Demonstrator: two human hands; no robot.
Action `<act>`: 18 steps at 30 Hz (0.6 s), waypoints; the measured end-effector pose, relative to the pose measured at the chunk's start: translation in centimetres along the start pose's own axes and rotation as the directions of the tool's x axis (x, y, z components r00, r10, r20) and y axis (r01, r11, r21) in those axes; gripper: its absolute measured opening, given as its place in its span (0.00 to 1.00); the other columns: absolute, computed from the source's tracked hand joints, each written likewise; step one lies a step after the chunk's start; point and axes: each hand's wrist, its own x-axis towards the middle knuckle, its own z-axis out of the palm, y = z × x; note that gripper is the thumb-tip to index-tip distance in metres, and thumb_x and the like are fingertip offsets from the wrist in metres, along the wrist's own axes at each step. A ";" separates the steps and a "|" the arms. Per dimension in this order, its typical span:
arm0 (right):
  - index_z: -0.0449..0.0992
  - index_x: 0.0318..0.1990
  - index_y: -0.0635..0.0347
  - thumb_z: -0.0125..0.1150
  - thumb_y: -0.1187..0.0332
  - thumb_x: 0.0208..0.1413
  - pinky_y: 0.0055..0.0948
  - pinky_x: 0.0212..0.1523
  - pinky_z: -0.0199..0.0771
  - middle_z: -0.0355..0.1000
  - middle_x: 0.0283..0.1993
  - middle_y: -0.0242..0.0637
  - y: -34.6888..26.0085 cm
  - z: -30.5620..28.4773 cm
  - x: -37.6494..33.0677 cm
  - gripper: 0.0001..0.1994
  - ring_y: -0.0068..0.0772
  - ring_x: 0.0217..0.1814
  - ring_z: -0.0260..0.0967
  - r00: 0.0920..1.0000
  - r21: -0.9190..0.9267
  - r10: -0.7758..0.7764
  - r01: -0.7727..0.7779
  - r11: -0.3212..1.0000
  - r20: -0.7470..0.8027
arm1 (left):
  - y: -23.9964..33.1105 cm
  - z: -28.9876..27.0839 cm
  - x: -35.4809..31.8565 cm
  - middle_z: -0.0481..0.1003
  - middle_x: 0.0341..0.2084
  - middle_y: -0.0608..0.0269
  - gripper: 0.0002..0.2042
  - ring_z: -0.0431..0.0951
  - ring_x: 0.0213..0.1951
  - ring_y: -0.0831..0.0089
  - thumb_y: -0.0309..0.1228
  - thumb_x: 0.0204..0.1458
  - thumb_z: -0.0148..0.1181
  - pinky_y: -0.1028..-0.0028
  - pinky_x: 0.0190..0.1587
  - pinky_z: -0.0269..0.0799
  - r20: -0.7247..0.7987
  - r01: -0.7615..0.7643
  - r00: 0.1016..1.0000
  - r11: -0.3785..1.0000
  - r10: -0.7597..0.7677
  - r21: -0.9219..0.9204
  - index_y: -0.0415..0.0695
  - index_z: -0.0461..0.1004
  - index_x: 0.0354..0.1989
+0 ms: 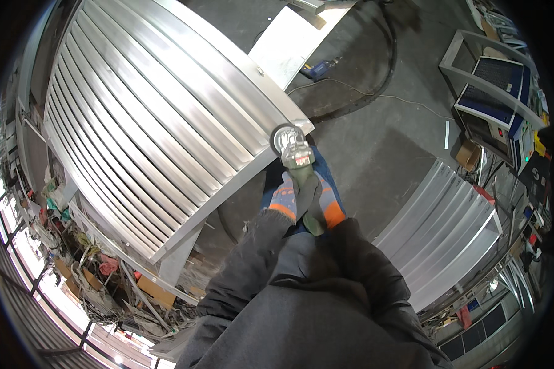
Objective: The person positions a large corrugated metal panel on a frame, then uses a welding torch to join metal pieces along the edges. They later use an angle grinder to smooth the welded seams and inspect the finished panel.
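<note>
A dark green angle grinder (301, 174) is held in front of my body, with both hands wrapped round its body. My left hand (284, 198), in a grey glove with an orange cuff, closes on its left side. On its right side my right hand (328, 201), gloved alike, is closed too. The round disc (278, 142) at the grinder's far end is over the near right corner of a large silver louvered metal panel (154, 123). Whether the disc touches the metal I cannot tell.
A second louvered panel (440, 237) lies on the right. Beyond the big panel are a white sheet (277, 52), a blue power tool (319, 69) and a dark hose (390, 67) on the floor. A framed blue-and-white machine (489, 101) stands far right, near a cardboard box (468, 154). Scrap piles up at left.
</note>
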 end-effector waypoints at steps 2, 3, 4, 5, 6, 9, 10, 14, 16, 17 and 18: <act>0.67 0.60 0.56 0.53 0.67 0.68 0.33 0.57 0.74 0.74 0.54 0.37 -0.6 -0.7 -0.3 0.15 0.33 0.54 0.73 0.998 -0.167 -0.036 0.028 0.986 -0.043 | -0.1 0.3 0.9 0.79 0.46 0.47 0.31 0.79 0.49 0.50 0.48 0.62 0.53 0.61 0.51 0.74 0.040 -0.024 0.999 0.999 0.025 -0.030 0.31 0.63 0.61; 0.67 0.61 0.57 0.52 0.66 0.68 0.33 0.56 0.74 0.74 0.54 0.38 -1.0 -1.1 -0.8 0.16 0.32 0.54 0.73 0.997 -0.246 -0.019 -0.001 0.969 -0.081 | -0.4 0.8 1.2 0.79 0.45 0.46 0.32 0.79 0.48 0.50 0.49 0.61 0.54 0.60 0.51 0.74 -0.005 -0.093 0.996 0.994 0.093 -0.059 0.30 0.62 0.61; 0.67 0.61 0.57 0.51 0.65 0.69 0.34 0.55 0.75 0.73 0.54 0.38 -1.4 -1.7 -1.7 0.16 0.32 0.54 0.72 0.996 -0.160 0.041 -0.053 0.986 -0.081 | -1.0 1.6 1.4 0.80 0.44 0.48 0.29 0.80 0.47 0.52 0.47 0.62 0.53 0.61 0.51 0.75 0.008 -0.028 1.000 0.999 0.028 0.025 0.32 0.65 0.60; 0.66 0.64 0.59 0.46 0.65 0.71 0.33 0.57 0.74 0.72 0.57 0.38 -1.6 -1.6 -2.5 0.18 0.31 0.56 0.71 0.984 0.105 0.156 -0.146 0.984 -0.091 | -1.7 2.7 1.1 0.80 0.42 0.50 0.26 0.81 0.47 0.54 0.45 0.62 0.53 0.62 0.50 0.75 -0.049 -0.019 0.998 0.995 0.024 0.095 0.34 0.67 0.59; 0.66 0.65 0.58 0.45 0.63 0.72 0.33 0.58 0.73 0.72 0.57 0.38 -1.7 -1.3 -3.2 0.18 0.32 0.56 0.71 0.979 0.243 0.183 -0.156 0.957 -0.094 | -2.2 3.9 0.5 0.80 0.41 0.52 0.24 0.81 0.46 0.56 0.43 0.62 0.52 0.63 0.50 0.75 -0.067 -0.015 0.997 0.989 0.025 0.148 0.37 0.70 0.58; 0.67 0.66 0.57 0.46 0.63 0.73 0.31 0.60 0.72 0.72 0.57 0.38 -1.3 0.2 -4.3 0.18 0.31 0.56 0.70 0.977 0.412 0.197 -0.148 0.899 -0.080 | -4.6 4.1 -1.1 0.78 0.47 0.52 0.23 0.79 0.48 0.58 0.42 0.64 0.54 0.66 0.48 0.74 -0.090 -0.270 0.954 0.949 0.287 0.160 0.38 0.66 0.59; 0.66 0.66 0.57 0.48 0.64 0.72 0.30 0.60 0.71 0.72 0.57 0.38 -1.1 0.4 -4.4 0.19 0.30 0.57 0.70 0.964 0.383 0.256 -0.209 0.900 -0.076 | -4.2 4.3 -2.4 0.78 0.46 0.53 0.20 0.79 0.48 0.57 0.44 0.63 0.54 0.63 0.47 0.74 -0.120 -0.076 0.990 0.997 0.073 -0.026 0.42 0.70 0.55; 0.67 0.66 0.59 0.50 0.63 0.71 0.30 0.63 0.69 0.73 0.57 0.37 -1.7 -1.2 -5.1 0.20 0.30 0.61 0.69 0.980 0.724 0.198 -0.115 0.680 -0.031 | 1.2 2.7 -4.2 0.78 0.43 0.52 0.24 0.81 0.44 0.63 0.43 0.63 0.60 0.68 0.44 0.76 -0.193 -0.262 0.948 0.965 0.252 -0.026 0.37 0.65 0.57; 0.69 0.65 0.63 0.54 0.65 0.68 0.32 0.63 0.70 0.74 0.57 0.38 -3.2 -3.5 -6.4 0.21 0.31 0.62 0.69 0.996 0.673 0.006 0.054 0.737 -0.087 | 5.4 2.9 -3.4 0.78 0.43 0.50 0.25 0.81 0.44 0.65 0.37 0.59 0.65 0.67 0.44 0.77 -0.093 -0.125 0.991 0.923 0.097 -0.364 0.37 0.64 0.59; 0.69 0.64 0.63 0.55 0.64 0.67 0.32 0.60 0.72 0.74 0.56 0.39 -4.5 -5.4 -6.2 0.21 0.31 0.60 0.71 0.988 0.335 -0.030 0.080 0.939 -0.153 | 7.1 3.2 -2.3 0.78 0.43 0.51 0.24 0.80 0.44 0.65 0.36 0.60 0.65 0.68 0.45 0.76 -0.058 -0.171 0.985 0.884 0.162 -0.436 0.37 0.64 0.59; 0.70 0.63 0.63 0.56 0.63 0.66 0.32 0.58 0.74 0.75 0.55 0.40 -5.9 -7.3 -5.7 0.21 0.30 0.58 0.72 0.979 -0.028 -0.136 0.133 0.991 -0.150 | 8.5 3.6 -1.0 0.77 0.43 0.52 0.24 0.80 0.45 0.66 0.35 0.60 0.65 0.70 0.45 0.76 -0.070 -0.277 0.957 0.819 0.281 -0.503 0.37 0.64 0.59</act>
